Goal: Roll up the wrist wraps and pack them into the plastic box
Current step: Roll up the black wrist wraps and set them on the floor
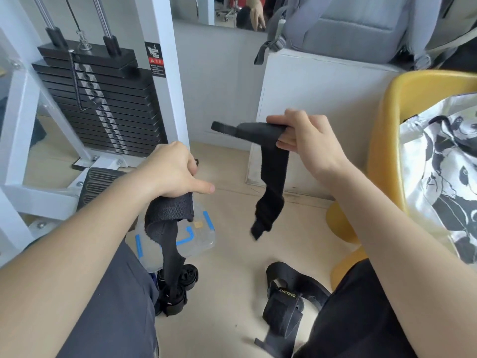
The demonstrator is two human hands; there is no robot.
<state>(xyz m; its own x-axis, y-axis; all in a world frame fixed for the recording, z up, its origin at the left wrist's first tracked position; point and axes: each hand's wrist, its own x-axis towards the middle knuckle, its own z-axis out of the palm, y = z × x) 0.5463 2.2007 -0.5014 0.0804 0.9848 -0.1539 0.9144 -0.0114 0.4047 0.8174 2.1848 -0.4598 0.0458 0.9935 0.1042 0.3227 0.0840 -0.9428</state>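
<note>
Above the clear plastic box with blue latches, the left hand grips one black fabric wrist wrap, which hangs unrolled. Right of the box, the right hand pinches a second black wrap. Rolling seems about to begin, and it will need both hands on one wrap.

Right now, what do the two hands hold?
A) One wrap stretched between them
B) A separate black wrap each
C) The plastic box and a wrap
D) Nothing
B: the left hand grips one black wrap that hangs down towards the floor. The right hand holds a second wrap, whose loose end dangles on its own, apart from the first.
</note>
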